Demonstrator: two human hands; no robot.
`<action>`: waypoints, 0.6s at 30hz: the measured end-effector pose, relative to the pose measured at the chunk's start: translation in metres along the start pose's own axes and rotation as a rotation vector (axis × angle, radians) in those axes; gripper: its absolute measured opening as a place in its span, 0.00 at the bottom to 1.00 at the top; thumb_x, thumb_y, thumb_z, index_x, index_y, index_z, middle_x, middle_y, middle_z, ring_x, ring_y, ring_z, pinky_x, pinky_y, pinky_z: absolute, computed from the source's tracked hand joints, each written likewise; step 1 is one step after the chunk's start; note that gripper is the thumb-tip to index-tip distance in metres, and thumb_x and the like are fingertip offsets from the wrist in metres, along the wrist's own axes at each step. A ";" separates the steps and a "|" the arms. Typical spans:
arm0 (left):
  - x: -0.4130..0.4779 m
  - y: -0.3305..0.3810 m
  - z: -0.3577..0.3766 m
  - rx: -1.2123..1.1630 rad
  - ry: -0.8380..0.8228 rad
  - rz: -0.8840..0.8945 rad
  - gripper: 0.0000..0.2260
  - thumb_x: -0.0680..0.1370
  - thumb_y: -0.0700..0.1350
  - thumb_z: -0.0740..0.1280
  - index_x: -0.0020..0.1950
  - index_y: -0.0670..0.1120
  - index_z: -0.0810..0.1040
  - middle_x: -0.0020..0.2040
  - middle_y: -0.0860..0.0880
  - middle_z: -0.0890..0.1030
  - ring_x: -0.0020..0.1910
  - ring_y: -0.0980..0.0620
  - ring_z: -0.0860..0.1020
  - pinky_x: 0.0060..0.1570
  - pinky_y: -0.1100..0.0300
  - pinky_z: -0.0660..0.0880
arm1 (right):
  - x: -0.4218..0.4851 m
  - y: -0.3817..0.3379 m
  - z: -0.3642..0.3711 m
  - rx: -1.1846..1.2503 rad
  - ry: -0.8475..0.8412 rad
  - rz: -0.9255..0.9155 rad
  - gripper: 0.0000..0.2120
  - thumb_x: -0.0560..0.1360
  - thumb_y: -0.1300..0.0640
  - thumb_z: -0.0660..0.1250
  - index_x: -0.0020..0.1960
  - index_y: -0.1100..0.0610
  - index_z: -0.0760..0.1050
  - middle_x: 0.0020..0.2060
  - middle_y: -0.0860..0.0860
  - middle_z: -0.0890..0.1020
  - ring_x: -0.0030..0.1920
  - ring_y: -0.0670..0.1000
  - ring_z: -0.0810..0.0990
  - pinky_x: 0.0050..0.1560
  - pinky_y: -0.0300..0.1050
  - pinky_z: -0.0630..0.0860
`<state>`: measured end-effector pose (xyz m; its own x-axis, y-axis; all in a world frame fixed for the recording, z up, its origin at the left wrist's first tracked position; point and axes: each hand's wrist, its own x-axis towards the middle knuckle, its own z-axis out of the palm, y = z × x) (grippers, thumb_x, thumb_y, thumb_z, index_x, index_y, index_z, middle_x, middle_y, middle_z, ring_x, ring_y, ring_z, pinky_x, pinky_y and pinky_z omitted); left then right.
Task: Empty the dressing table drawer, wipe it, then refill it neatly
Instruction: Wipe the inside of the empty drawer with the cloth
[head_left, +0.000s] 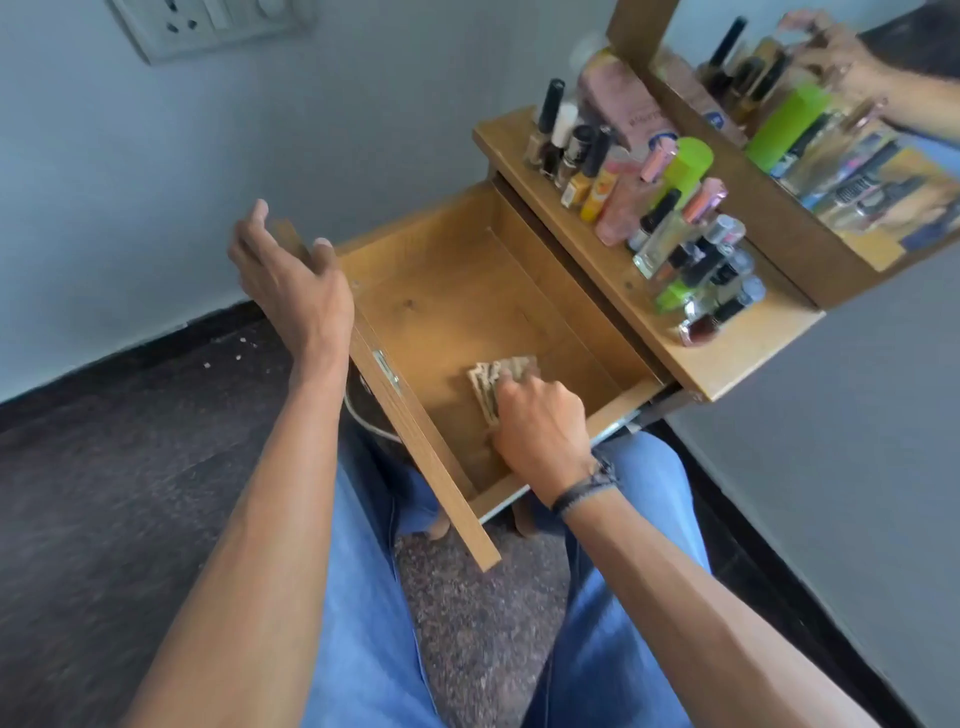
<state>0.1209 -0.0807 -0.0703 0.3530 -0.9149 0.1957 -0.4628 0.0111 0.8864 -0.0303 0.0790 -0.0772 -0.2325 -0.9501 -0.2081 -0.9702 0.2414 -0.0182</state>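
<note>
The wooden drawer (447, 291) is pulled out over my lap, with nothing inside but a patterned beige cloth (493, 376). My right hand (540, 431) presses that cloth against the drawer floor near the right side wall. My left hand (291, 275) grips the top corner of the drawer's front panel (415, 426). Several cosmetic bottles (649, 208), among them nail polishes, a green tube and a pink bottle, stand crowded on the dressing table top (737, 353).
A mirror (831, 119) behind the table top reflects the bottles and a hand. A wall socket plate (208, 26) is at the upper left. Dark floor (130, 441) lies to the left, and my jeans-covered legs (374, 623) are under the drawer.
</note>
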 end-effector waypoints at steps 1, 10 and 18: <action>-0.009 0.004 -0.006 0.040 0.004 0.043 0.25 0.77 0.40 0.65 0.74 0.43 0.66 0.74 0.43 0.66 0.69 0.43 0.68 0.68 0.55 0.64 | -0.002 -0.001 -0.001 0.009 0.016 0.002 0.13 0.78 0.60 0.67 0.63 0.56 0.77 0.53 0.54 0.82 0.49 0.55 0.84 0.36 0.44 0.70; -0.099 0.006 -0.036 0.251 -0.284 0.316 0.25 0.78 0.30 0.63 0.73 0.47 0.69 0.73 0.46 0.70 0.70 0.45 0.64 0.68 0.52 0.64 | -0.013 -0.001 -0.005 0.376 0.138 0.057 0.09 0.73 0.54 0.68 0.52 0.51 0.83 0.39 0.51 0.83 0.39 0.56 0.82 0.38 0.44 0.74; -0.108 0.020 -0.043 0.372 -0.471 0.412 0.32 0.72 0.22 0.59 0.74 0.41 0.68 0.74 0.43 0.66 0.74 0.44 0.62 0.73 0.53 0.63 | -0.059 0.040 -0.047 1.836 0.058 0.323 0.05 0.73 0.63 0.68 0.44 0.61 0.83 0.35 0.53 0.79 0.36 0.50 0.77 0.31 0.41 0.74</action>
<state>0.1087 0.0358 -0.0558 -0.2583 -0.9436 0.2069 -0.7579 0.3308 0.5622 -0.0582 0.1352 -0.0193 -0.4094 -0.8252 -0.3893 0.3737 0.2376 -0.8966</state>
